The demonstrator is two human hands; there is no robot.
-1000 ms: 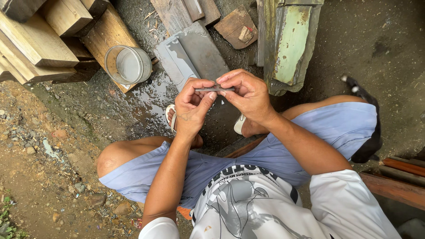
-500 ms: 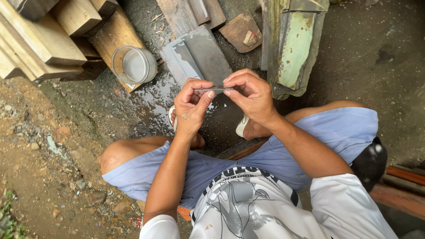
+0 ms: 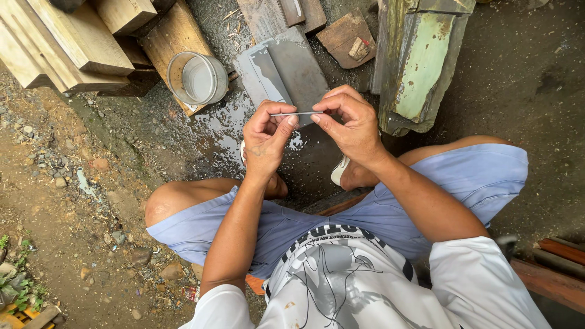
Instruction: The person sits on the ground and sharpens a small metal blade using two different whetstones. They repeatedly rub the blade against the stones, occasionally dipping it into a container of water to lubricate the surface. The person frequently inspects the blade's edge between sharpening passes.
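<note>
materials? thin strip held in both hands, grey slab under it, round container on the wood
Thin strip: likely metal, dull grey, straight, edge-on.
Grey slab: looks like stone, matte, wet.
Round container: clear plastic or glass, see-through wall.
Left hand and right hand pinch the strip's ends.

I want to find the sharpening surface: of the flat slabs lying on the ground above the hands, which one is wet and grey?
The grey stone slab directly above the thin blade; the small slab to its right is dry and reddish-brown.
</note>
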